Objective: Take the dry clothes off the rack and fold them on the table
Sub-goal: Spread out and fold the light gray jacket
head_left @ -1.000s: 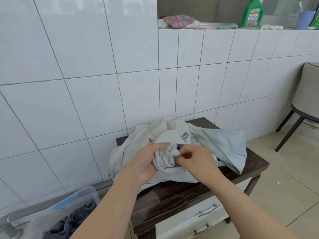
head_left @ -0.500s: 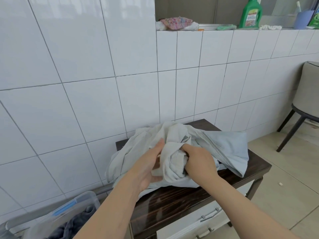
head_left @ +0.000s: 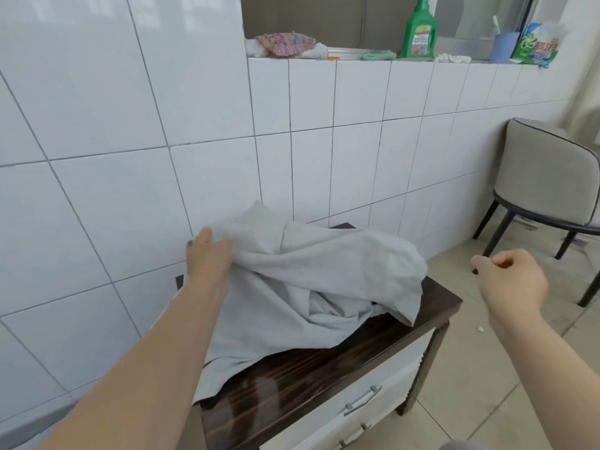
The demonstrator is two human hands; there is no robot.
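A pale grey garment lies crumpled over the dark wooden table against the tiled wall. My left hand grips the garment's upper left edge and lifts it off the table top. My right hand hovers to the right of the table, apart from the cloth, with its fingers curled and nothing in them. The drying rack is out of view.
The table has white drawers with metal handles at its front. A grey chair stands at the right on the tiled floor. A green detergent bottle, a blue cup and cloths sit on the wall ledge.
Both hands were bunched together in the middle of the garment. Now my left hand has pulled its edge up and to the left, and my right hand has let go and swung out to the right.
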